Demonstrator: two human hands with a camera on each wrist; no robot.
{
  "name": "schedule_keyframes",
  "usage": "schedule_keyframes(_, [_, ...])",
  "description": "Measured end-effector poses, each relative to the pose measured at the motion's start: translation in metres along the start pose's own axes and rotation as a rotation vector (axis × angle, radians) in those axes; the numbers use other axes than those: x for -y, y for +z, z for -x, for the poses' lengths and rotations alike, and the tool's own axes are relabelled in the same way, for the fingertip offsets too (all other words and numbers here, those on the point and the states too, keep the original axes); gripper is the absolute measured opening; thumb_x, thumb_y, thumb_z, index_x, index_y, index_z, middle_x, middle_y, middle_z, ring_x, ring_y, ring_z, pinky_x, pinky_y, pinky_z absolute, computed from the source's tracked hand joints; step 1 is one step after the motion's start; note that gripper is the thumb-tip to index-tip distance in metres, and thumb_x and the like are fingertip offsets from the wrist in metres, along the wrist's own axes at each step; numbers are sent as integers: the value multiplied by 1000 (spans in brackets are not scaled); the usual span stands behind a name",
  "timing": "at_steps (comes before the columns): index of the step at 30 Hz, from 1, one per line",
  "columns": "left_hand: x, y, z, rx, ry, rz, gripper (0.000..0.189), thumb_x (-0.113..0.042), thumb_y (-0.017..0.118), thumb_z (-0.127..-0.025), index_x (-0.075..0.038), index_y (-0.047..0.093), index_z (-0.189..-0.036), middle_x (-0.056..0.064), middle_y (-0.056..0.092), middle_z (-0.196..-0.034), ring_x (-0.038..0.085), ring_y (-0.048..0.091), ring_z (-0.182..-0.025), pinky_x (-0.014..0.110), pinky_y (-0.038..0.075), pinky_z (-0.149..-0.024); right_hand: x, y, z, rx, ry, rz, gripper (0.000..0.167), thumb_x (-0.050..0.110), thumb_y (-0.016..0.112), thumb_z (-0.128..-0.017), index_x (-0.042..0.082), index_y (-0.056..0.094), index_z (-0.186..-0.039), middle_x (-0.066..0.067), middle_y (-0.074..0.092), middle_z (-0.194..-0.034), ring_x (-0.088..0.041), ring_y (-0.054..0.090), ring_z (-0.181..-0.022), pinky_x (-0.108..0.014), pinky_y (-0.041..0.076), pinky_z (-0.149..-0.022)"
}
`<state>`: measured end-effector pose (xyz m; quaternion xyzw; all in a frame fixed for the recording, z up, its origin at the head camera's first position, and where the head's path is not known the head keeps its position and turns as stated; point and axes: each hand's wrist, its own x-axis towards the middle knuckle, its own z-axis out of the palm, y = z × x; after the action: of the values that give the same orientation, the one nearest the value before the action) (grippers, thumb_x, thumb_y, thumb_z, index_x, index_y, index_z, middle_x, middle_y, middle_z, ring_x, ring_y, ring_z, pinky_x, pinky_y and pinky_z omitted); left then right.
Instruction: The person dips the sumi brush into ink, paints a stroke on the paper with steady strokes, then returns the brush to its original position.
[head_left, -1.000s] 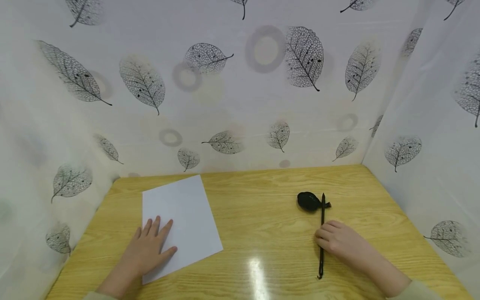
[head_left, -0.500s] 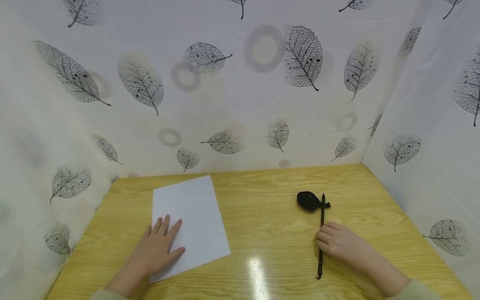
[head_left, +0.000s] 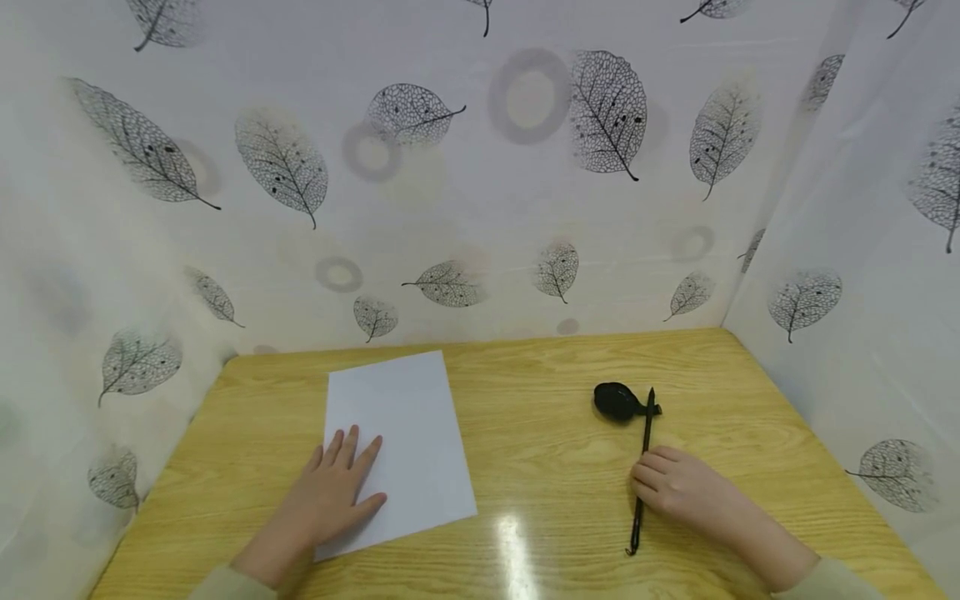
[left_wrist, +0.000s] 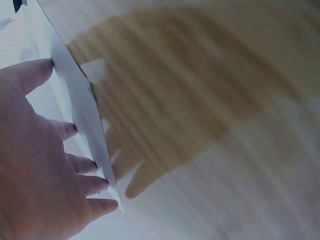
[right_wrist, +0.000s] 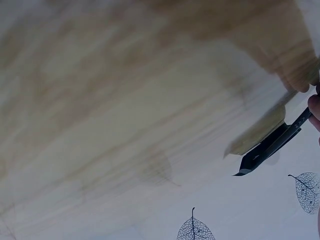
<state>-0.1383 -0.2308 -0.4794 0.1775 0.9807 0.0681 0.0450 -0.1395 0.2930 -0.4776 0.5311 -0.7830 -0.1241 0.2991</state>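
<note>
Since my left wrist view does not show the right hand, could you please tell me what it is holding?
Observer: The right hand holds a slim black stick.
Operator: Thank you; what is near its far end?
Observer: In the head view, that end crosses the narrow part of a rounded black object; I cannot tell whether they touch.
Operator: And what lies to the left of that, please?
Observer: A white sheet, apart from it, with wood-grain tabletop showing between them.
</note>
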Motion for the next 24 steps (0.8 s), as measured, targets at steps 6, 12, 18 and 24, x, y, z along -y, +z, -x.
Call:
schedule_keyframes(6, [-8, 0, -8, 29, 24, 15, 83, -56, 63, -100, -6, 42, -162, 38, 29, -167, 60, 28, -155, 76, 26, -123, -1, 0, -1, -21, -16, 4, 73, -1, 10, -115, 14, 77, -88, 2, 75, -92, -14, 69, -85, -31, 60, -79])
schedule_keyframes(12, [-16, 1, -17, 55, 53, 50, 83, -57, 62, -100, -7, 40, -164, 36, 26, -169, 58, 25, -157, 75, 24, -125, -3, 2, 0, -48, -56, 11, 72, -2, 13, -115, 15, 78, -91, 1, 76, -94, -16, 70, -87, -32, 60, -80])
schedule_keyframes(18, [-23, 2, -24, 73, 74, 44, 83, -56, 62, -101, -8, 39, -164, 36, 25, -170, 57, 24, -158, 73, 25, -126, -3, 2, 0, -88, -55, 16, 67, -2, 18, -115, 14, 78, -91, 0, 76, -94, -17, 70, -86, -33, 61, -80])
schedule_keyframes(24, [-28, 3, -28, 91, 84, 50, 83, -56, 62, -101, -8, 37, -165, 34, 23, -171, 55, 23, -159, 70, 25, -128, -6, -1, 1, -100, -50, 45, 67, -4, 17, -115, 12, 79, -95, -3, 78, -95, -18, 72, -87, -34, 62, -82])
